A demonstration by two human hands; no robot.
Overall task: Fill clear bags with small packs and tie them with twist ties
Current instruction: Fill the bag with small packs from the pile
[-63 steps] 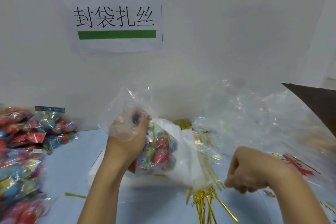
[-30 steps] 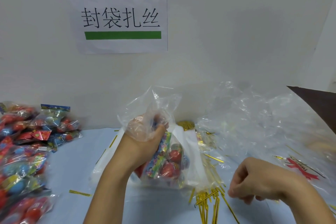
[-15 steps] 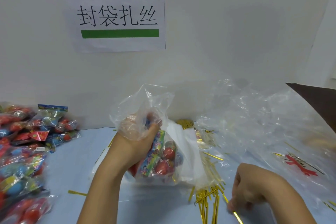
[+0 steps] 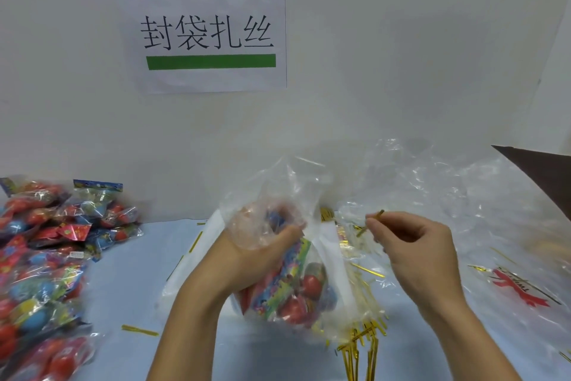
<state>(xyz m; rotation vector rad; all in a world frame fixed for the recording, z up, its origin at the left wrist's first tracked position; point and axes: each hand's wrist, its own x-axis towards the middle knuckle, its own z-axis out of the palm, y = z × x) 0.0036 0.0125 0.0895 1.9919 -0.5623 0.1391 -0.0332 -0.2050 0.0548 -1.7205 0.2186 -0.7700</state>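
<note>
Head view: filled bag (image 4: 287,285) sits mid-table, its neck bunched tight in the left hand (image 4: 262,252), ready for tying. Right hand (image 4: 414,244) pinches one gold twist tie (image 4: 370,222) just beside that neck. Spare ties (image 4: 361,340) lie at the near edge, small packs (image 4: 46,244) heaped left.

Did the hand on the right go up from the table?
Yes. The right hand rose from the gold ties to beside the bag's neck, pinching one tie.
</note>
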